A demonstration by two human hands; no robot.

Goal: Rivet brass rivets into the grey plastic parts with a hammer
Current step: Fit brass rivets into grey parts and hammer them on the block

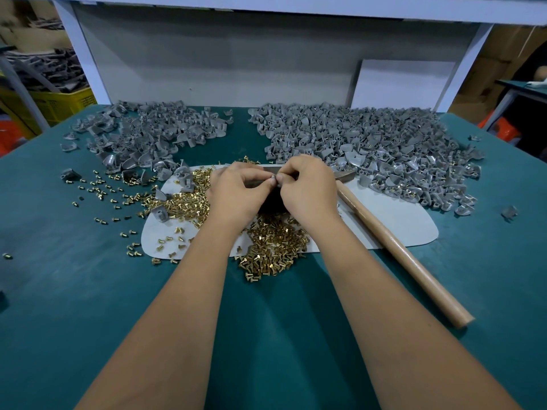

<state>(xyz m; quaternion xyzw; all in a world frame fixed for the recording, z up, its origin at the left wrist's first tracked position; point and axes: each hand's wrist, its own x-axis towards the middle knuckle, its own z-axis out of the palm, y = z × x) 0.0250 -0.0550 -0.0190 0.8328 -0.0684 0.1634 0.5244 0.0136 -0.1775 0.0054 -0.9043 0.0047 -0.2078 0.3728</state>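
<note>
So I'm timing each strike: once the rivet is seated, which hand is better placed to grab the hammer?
Probably the right hand. The hammer lies just beside it, its handle running back along the right forearm. The left hand would have to cross over, and it is pinching the grey part.

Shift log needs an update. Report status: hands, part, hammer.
Left hand and right hand together pinch one small grey part above the white mat. Hammer lies idle right of them. Brass rivets heaped below; nothing blocking.
</note>
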